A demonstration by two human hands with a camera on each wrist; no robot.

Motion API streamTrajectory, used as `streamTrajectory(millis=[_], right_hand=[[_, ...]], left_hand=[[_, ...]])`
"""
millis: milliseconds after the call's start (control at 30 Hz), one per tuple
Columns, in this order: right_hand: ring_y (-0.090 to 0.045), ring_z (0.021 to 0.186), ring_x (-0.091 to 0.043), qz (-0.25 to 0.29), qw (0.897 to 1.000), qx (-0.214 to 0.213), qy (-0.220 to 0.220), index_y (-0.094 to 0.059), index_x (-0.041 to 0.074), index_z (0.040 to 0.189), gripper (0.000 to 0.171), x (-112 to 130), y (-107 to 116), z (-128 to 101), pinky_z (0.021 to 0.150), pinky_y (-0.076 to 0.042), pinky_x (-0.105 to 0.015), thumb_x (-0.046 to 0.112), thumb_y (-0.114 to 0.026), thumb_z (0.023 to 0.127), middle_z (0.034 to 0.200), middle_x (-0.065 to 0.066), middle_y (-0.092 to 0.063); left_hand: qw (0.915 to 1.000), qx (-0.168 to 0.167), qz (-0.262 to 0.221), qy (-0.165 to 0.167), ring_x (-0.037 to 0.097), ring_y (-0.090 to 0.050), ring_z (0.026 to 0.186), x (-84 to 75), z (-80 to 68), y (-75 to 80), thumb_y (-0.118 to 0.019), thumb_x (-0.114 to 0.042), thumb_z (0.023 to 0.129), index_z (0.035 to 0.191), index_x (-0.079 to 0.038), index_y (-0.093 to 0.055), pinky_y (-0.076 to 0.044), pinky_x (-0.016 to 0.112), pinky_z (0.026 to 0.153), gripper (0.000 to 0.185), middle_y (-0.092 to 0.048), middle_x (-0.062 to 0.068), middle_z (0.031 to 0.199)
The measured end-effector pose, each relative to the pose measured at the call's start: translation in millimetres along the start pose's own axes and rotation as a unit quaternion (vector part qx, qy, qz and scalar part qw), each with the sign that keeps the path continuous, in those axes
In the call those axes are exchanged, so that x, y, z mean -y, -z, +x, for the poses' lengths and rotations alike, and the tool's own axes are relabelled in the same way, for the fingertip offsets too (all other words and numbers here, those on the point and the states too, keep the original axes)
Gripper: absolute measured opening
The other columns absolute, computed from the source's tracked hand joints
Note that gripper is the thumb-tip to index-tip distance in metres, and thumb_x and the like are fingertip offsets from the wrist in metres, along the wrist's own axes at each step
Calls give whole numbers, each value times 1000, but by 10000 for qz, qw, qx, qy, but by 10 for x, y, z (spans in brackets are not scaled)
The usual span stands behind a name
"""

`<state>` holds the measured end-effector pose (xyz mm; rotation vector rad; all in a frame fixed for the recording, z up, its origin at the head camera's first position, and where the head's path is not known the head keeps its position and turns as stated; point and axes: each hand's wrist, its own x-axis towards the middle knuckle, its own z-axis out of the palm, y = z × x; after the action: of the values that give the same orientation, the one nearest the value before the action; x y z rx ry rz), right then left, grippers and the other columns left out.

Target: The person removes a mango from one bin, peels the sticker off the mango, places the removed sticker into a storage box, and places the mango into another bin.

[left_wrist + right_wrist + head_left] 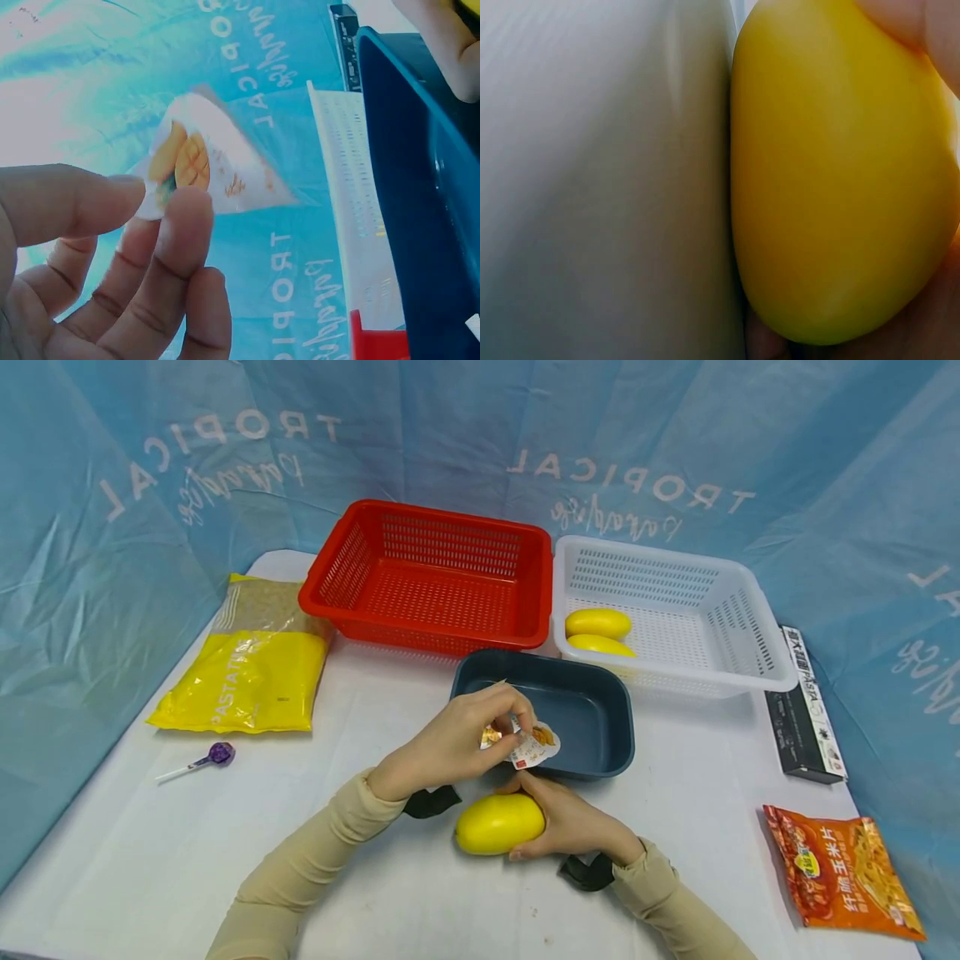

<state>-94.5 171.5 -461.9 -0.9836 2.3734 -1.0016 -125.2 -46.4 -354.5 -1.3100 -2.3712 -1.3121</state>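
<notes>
Fingers pinch sachet; right hand grips mango

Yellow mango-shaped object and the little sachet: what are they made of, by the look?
The yellow mango-shaped object, gripped by the right hand, looks like smooth moulded plastic or rubber: uniform colour, soft sheen, no skin marks; likely a replica. The small mango-printed sachet, pinched by the left hand, looks like thin glossy plastic film: it creases and light shines through it.
</notes>
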Motion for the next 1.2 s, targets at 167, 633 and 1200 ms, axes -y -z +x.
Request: streamTrajectory(millis=[167,633,1200], right_hand=[[-55,109,-10,15,10000,-21,88,-47,21,126,68,0,4,-4,99,-45,-33,43,-83,72,123,7,-58],[-53,110,-10,51,10000,18,-22,-46,24,127,69,-20,0,-5,100,-44,-34,44,-83,72,125,10,-56],[-52,108,-11,-101,9998,60,-183,-42,16,140,82,7,12,-40,96,-45,-34,45,-81,74,132,3,-55]], left_hand=[[9999,78,-3,149,17,-62,82,40,16,-35,-61,6,85,99,-7,-54,-54,18,78,20,-58,8,109],[9897,1003,221,998,15,-61,84,159,16,-233,-56,2,87,113,-7,-52,-53,21,77,28,-49,7,121],[9675,1821,1191,1289,13,-55,83,298,-25,-470,-67,-20,89,132,-11,-48,-49,23,76,48,-43,6,130]])
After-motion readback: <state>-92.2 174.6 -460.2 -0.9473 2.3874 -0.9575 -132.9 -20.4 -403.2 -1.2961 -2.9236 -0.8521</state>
